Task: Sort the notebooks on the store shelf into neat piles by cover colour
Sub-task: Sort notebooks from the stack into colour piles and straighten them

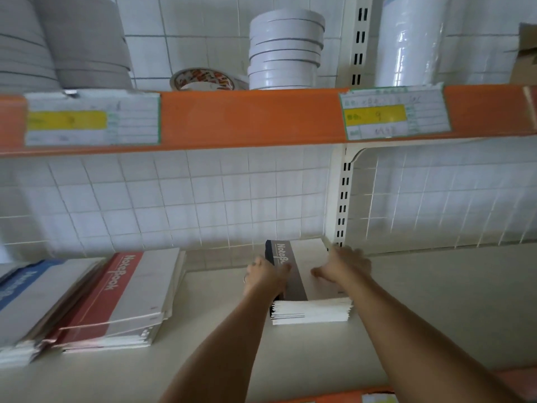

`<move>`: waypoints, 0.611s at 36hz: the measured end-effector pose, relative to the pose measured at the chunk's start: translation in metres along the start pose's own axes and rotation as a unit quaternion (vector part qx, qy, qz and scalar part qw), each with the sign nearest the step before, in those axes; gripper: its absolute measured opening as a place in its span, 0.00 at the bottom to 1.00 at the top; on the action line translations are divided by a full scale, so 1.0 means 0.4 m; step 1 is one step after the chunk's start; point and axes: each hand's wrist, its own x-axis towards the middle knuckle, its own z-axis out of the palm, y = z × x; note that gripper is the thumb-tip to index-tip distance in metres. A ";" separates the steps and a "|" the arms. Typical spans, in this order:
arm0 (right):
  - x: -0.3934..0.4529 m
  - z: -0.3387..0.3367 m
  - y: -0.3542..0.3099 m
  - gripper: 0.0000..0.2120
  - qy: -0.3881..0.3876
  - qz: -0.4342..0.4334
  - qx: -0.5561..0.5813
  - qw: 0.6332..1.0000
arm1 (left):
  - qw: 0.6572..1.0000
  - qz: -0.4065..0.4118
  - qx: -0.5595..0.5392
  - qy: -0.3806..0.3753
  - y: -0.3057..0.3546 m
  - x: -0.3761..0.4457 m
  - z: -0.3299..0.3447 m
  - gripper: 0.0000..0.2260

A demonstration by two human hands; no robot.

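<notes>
A pile of notebooks with a black-and-grey spine strip [312, 274] lies on the cream shelf [421, 309] near the upright post. My left hand [266, 274] grips the pile's left, spine-side edge, thumb over the cover. My right hand [343, 264] rests on the top cover near its far right corner, fingers spread. To the left sits a pile of red-striped notebooks [122, 298], somewhat fanned. At the far left lies a pile of blue-striped notebooks [26, 298].
Overhead runs an orange shelf rail [247, 117] with price labels, holding white tape rolls [286, 50] and a printed tape roll [203, 80]. A white wire grid backs the shelf. The slotted post [343, 199] stands just behind the dark pile.
</notes>
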 end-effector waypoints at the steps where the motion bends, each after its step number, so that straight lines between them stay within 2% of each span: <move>1: -0.014 -0.001 -0.018 0.32 0.034 -0.017 -0.017 0.999 | 1.000 0.011 0.010 0.011 -0.005 -0.009 -0.014 0.28; 4: -0.055 0.004 -0.078 0.26 0.094 -0.081 -0.036 0.992 | 0.996 0.043 0.034 0.071 -0.036 -0.028 -0.067 0.23; 8: -0.110 0.028 -0.181 0.21 0.092 -0.158 0.010 0.983 | 0.973 0.077 0.066 0.206 -0.105 -0.060 -0.180 0.17; 10: -0.139 0.051 -0.238 0.22 0.073 -0.182 0.055 0.979 | 0.962 0.076 0.074 0.250 -0.155 -0.071 -0.238 0.15; 13: -0.183 0.086 -0.325 0.28 -0.013 -0.180 0.139 0.974 | 0.950 0.047 0.081 0.297 -0.236 -0.076 -0.328 0.15; 16: -0.224 0.114 -0.411 0.32 -0.100 -0.161 0.225 0.956 | 0.950 0.004 0.085 0.301 -0.318 -0.063 -0.420 0.16; 22: -0.266 0.171 -0.551 0.30 -0.135 -0.100 0.317 0.934 | 0.975 -0.031 0.103 0.195 -0.479 0.006 -0.551 0.22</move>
